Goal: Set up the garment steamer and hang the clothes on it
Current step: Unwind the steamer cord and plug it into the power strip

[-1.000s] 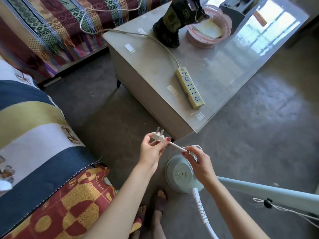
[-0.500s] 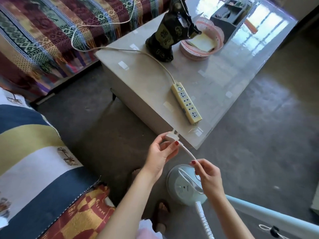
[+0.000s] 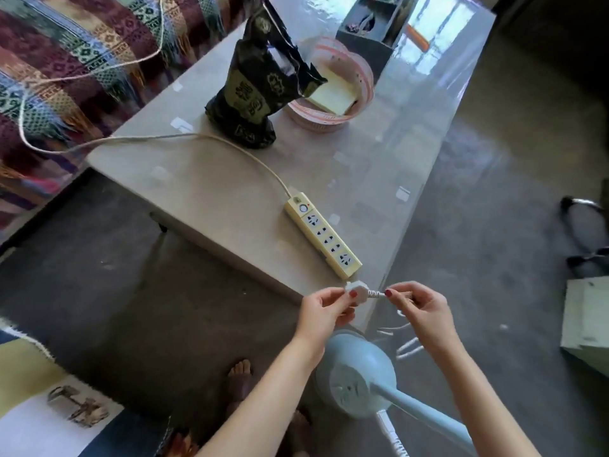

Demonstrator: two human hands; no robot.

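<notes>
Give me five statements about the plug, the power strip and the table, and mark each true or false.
1. The left hand holds the white plug. True.
2. The plug is already seated in the power strip. False: it is still off the strip, just beyond its near end.
3. The right hand pinches the white cord just behind the plug. True.
4. The power strip lies on the floor. False: it lies on the table, near the edge.
5. A dark bag stands on the table beside a pink basket. True.
</notes>
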